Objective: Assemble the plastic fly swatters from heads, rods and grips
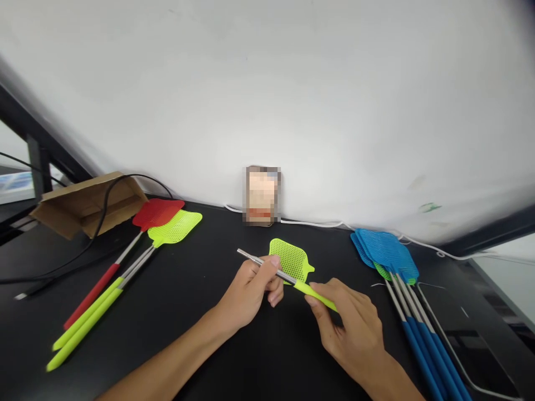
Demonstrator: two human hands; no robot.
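Note:
Between my hands is a fly swatter handle with a lime-green grip and a thin silver rod. My left hand pinches the rod, whose bare tip points up and to the left. The green grip is wrapped by the fingers of my right hand. Just behind the rod a lime-green swatter head lies on the black table, partly covered by my left hand and the rod. The head and the rod look separate.
Red and lime-green swatters lie at left beside an open cardboard box and a black cable. Several blue swatters are stacked at right. A blurred-out upright object leans against the white wall, near a white cable.

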